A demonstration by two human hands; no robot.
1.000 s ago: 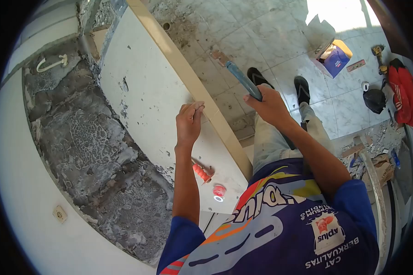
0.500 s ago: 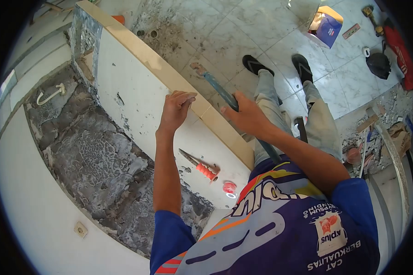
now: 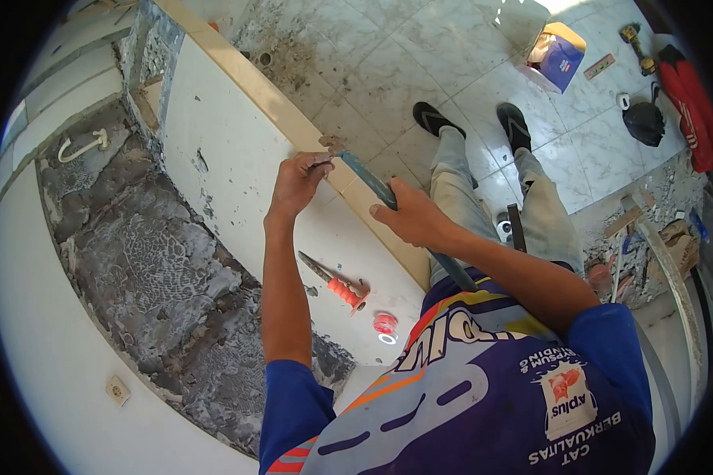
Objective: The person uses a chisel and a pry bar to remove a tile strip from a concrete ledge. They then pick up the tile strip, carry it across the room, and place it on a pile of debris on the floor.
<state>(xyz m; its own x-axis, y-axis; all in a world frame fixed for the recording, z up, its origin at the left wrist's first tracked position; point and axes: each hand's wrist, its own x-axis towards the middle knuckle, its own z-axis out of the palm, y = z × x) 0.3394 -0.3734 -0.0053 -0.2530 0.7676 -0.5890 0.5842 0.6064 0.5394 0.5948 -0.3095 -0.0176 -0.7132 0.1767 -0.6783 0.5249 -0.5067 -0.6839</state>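
Observation:
My right hand (image 3: 416, 214) is wrapped round a long teal pipe-like bar (image 3: 364, 176) that slants from my waist towards the ledge. The bar's far end is rough and reddish brown. Close to that end, my left hand (image 3: 297, 186) has its fingertips pinched together; what lies between them is too small to make out. On the white panel below my hands lies a pointed blade with a red handle (image 3: 345, 294). Beside it sits a small red and white roll (image 3: 385, 324).
A tan ledge (image 3: 238, 75) tops the white panel (image 3: 222, 150). Left of it is a rough grey cavity (image 3: 158, 253) with a white bent pipe (image 3: 83, 146). On the tiled floor are a blue box (image 3: 558, 63), a yellow drill (image 3: 638, 47), a black bag (image 3: 644, 124) and rubble (image 3: 642, 229).
The bar's far end has come down and left to my left hand's fingertips. My right hand has shifted slightly down with it. The whole view has tilted a little.

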